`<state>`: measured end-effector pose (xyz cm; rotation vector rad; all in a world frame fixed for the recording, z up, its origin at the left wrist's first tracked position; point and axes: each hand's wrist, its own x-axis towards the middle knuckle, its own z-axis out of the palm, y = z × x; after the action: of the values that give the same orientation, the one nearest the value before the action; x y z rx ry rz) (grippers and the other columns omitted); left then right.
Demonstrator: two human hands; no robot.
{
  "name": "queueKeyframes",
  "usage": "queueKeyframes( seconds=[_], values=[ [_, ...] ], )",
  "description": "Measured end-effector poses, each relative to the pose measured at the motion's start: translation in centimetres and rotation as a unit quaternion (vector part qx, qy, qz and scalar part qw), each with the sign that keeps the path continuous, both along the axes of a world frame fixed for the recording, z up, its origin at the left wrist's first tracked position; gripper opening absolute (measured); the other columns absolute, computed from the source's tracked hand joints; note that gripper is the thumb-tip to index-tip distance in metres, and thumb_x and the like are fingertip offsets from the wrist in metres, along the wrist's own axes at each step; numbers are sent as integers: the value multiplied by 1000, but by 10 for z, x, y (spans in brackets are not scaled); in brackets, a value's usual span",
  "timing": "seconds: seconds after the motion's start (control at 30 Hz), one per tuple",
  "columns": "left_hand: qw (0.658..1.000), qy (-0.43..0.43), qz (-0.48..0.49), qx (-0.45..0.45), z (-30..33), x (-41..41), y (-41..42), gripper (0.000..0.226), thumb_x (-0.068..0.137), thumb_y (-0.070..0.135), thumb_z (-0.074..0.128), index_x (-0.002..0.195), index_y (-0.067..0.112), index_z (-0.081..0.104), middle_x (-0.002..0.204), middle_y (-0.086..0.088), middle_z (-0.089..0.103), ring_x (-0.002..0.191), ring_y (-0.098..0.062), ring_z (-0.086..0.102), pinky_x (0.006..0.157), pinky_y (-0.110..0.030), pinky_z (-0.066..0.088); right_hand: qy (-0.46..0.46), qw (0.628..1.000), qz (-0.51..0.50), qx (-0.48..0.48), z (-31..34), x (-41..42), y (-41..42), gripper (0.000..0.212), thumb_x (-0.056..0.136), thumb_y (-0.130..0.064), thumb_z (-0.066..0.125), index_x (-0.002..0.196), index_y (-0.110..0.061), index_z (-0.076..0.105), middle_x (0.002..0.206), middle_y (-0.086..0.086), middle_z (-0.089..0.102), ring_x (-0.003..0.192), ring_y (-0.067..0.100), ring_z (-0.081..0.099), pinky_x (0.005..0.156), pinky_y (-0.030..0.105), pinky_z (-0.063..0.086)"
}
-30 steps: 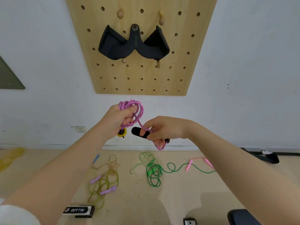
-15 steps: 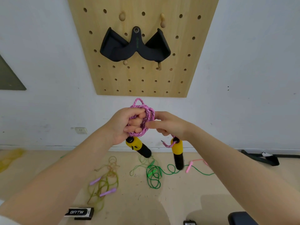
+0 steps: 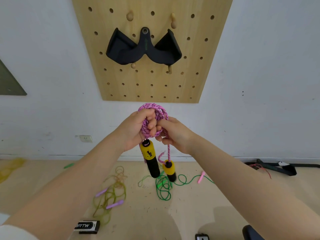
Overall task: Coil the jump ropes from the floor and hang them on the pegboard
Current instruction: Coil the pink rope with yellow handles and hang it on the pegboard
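My left hand grips a coiled pink jump rope at chest height, just below the wooden pegboard. Its two yellow-and-black handles hang down beneath the coil. My right hand pinches the rope's free strand at the coil's right side. On the floor lie a green jump rope with pink handles and an olive-yellow jump rope with lilac handles.
A black V-shaped grip attachment hangs on the pegboard among wooden pegs. A black-and-white box marked BRTW lies at the lower left. A black strap handle lies by the right wall. Yellow rope lies at far left.
The right hand let the second handle drop, so both handles now hang below the coil. Both hands closed together on the pink coil, which is tighter.
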<state>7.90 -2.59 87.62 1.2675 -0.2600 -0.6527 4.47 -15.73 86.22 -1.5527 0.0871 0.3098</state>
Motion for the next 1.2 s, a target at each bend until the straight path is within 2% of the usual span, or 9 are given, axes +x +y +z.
queueKeyframes(
  seconds=[0.17,0.33,0.43,0.6,0.67,0.83,0.93,1.03,1.2],
  values=[
    [999,-9,-4,45,2,5,-2,36,95,16,46,60,6,47,52,-5,53,52,-18,55,65,-29,51,-31,996,14,-87,7,3,-4,30,88,-3,36,63,-14,48,51,-7,51,50,12,34,45,21,18],
    [982,-81,47,165,9,5,-5,22,84,16,65,84,-6,66,62,-7,67,62,-15,64,75,-29,51,-85,978,-13,-188,15,9,-19,11,82,-2,49,72,-7,52,65,8,47,53,12,37,48,21,30],
    [956,-148,74,243,7,4,-2,10,81,16,68,81,6,69,73,-2,67,75,-15,61,82,-28,46,-121,952,-30,-279,20,8,-29,13,79,-2,53,71,-9,45,62,0,43,56,12,37,56,25,31],
    [993,-53,70,79,7,-3,-8,33,80,-7,43,52,10,45,53,1,47,64,-16,55,73,-32,46,-144,906,71,-392,34,10,-26,6,82,-7,54,84,-8,49,71,-1,45,62,13,39,59,27,31],
    [999,-23,26,25,7,-5,-7,40,82,-7,46,47,13,42,53,0,41,63,-16,55,73,-32,45,-144,885,86,-434,37,13,-29,9,84,-9,53,91,-9,47,74,-2,47,67,14,41,59,25,32],
    [991,-62,41,111,10,-10,-12,17,93,24,54,85,10,60,46,7,37,56,-11,47,69,-25,49,-130,903,88,-399,32,11,-28,11,84,-3,48,95,-1,51,75,1,49,64,14,41,58,24,31],
    [990,-71,85,93,10,-7,-14,20,96,30,48,88,14,58,45,9,30,48,-9,43,57,-20,45,-127,944,71,-295,31,8,-36,14,90,-18,55,80,-7,57,63,-8,51,57,7,42,59,20,32],
    [989,-40,128,68,13,2,-6,22,96,32,47,84,15,51,43,9,31,46,-10,41,53,-20,44,-67,949,99,-291,18,1,-57,27,86,-35,63,81,-9,67,67,-6,63,61,5,52,61,15,40],
    [984,-6,166,61,8,12,-5,23,96,33,48,85,14,50,43,8,32,44,-10,42,58,-25,46,-78,917,95,-380,-23,8,-73,24,74,0,67,75,-7,44,88,2,44,87,16,43,71,23,40]
  ],
)
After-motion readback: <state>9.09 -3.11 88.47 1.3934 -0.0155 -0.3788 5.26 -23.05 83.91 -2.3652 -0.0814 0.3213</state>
